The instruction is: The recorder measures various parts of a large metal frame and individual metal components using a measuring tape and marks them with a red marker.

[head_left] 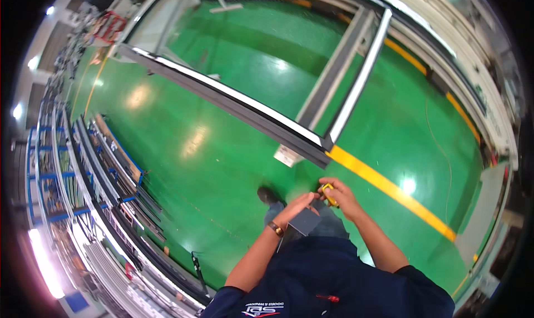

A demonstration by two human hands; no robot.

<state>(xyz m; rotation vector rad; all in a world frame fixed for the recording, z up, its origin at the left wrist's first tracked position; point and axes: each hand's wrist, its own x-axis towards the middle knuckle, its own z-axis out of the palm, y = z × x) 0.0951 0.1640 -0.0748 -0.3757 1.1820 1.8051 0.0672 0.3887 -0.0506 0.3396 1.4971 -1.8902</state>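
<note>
My right hand (342, 199) is closed around a small yellow tape measure (330, 195), held in front of my body. Close beside it, my left hand (297, 206) reaches in with its fingertips near the tape measure. A dark grey flat rectangular piece (305, 222) hangs at the palm side of my left hand, its upper edge hidden by the fingers and thumb. Just ahead of both hands lies the corner of a large dark frame (267, 130) with white strips along its bars.
Racks of long metal profiles (94, 168) line the left side. A long pale machine or bench (473, 90) runs along the right. The green floor (183, 145) carries a yellow line (395, 193). A white block (286, 155) sits beneath the frame corner.
</note>
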